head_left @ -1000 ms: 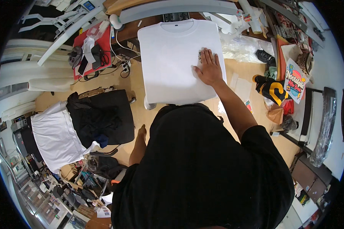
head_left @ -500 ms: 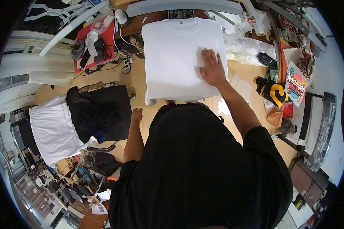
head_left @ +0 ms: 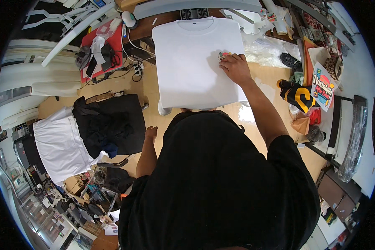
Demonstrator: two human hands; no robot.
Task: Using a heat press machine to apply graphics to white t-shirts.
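A white T-shirt (head_left: 187, 66) lies spread flat in front of me, its collar at the far end. On its right chest area is a small colourful graphic (head_left: 223, 56), partly covered by my fingers. My right hand (head_left: 238, 68) rests on the shirt at the graphic's right edge. Its fingers are bent and drawn together; whatever may be between them is hidden. My left hand (head_left: 151, 133) hangs low beside me, loosely curled and with nothing visible in it. It is nearest to a dark seat (head_left: 131, 108) with black cloth on it.
White garments (head_left: 62, 141) drape left of the dark seat. At the far left, a red surface (head_left: 121, 39) holds cables and small items. Clear plastic (head_left: 262, 54) lies beyond the shirt's right side. A larger colourful print (head_left: 323, 87) stands at the right beside a black-and-yellow item (head_left: 298, 96).
My right hand has gone from lying flat with spread fingers to bent fingers, shifting slightly right. The small graphic is now partly uncovered. My left hand has lowered slightly.
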